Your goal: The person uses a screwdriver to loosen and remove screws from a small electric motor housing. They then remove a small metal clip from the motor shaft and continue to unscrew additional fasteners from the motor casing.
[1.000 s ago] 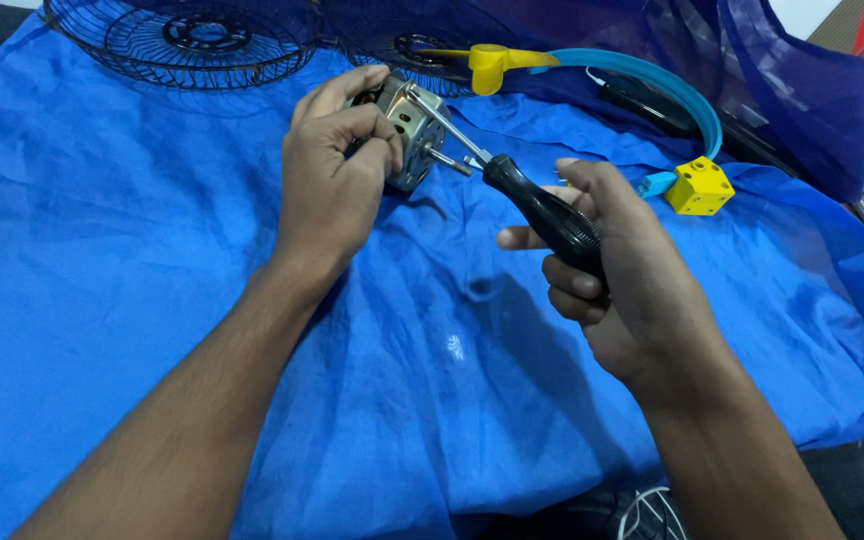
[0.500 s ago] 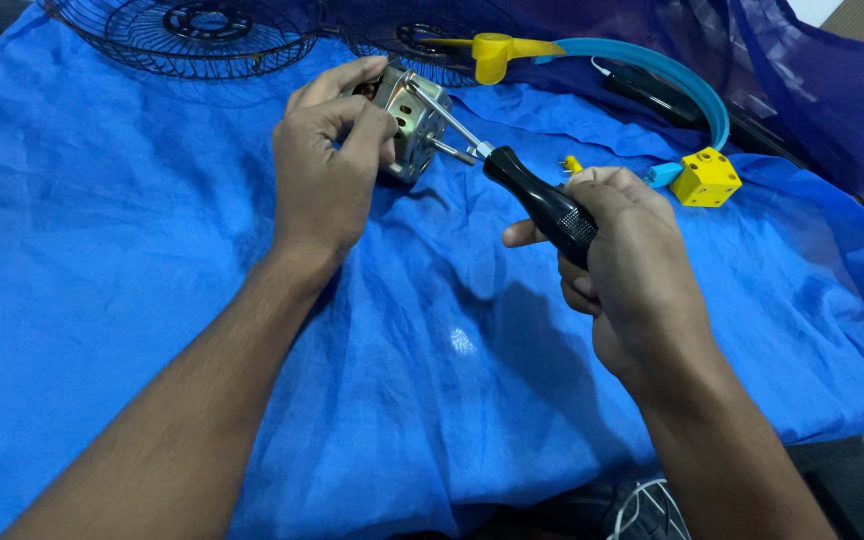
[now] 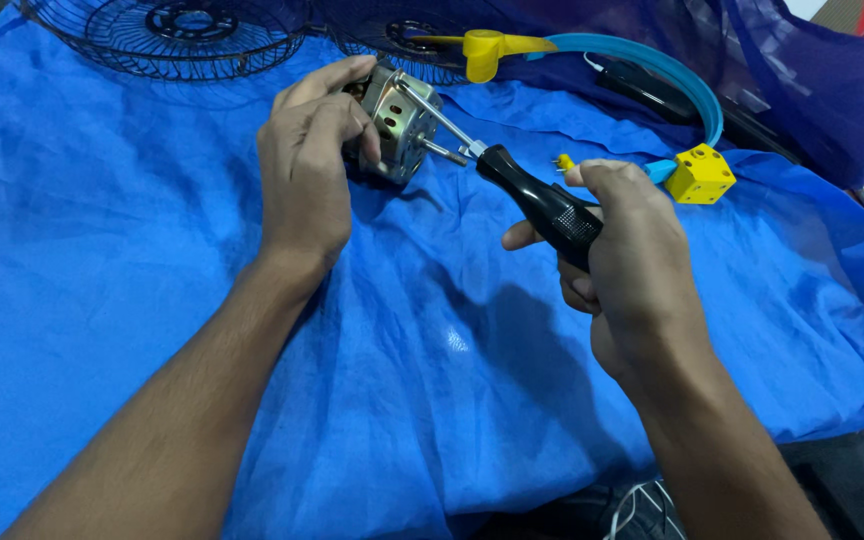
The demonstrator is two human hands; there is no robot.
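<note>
Head view, looking down on a work surface draped in a blue cloth (image 3: 132, 260). The left hand (image 3: 304, 170), at about 11 o'clock from the centre of the frame, is curled over a small metal fan motor (image 3: 399, 122) that rests on the cloth; its fingers wrap the top and near side of the housing, holding it closed in the grasp. The right hand (image 3: 622, 265), at about 3 o'clock from the centre, is closed in a full fist around the black handle of a screwdriver (image 3: 542, 205). The steel shaft runs up and to the left, toward 10 o'clock, and its tip meets the face of the motor just beside the left fingers. A short shaft projects from the motor toward the handle. At 12 o'clock, along the far edge of the cloth, lies a black wire fan guard (image 3: 167, 40). At 1 to 2 o'clock lie a light blue curved band (image 3: 687, 80) with a yellow clip (image 3: 487, 45), and a yellow cube-shaped block (image 3: 699, 175) just beyond the right hand.
</note>
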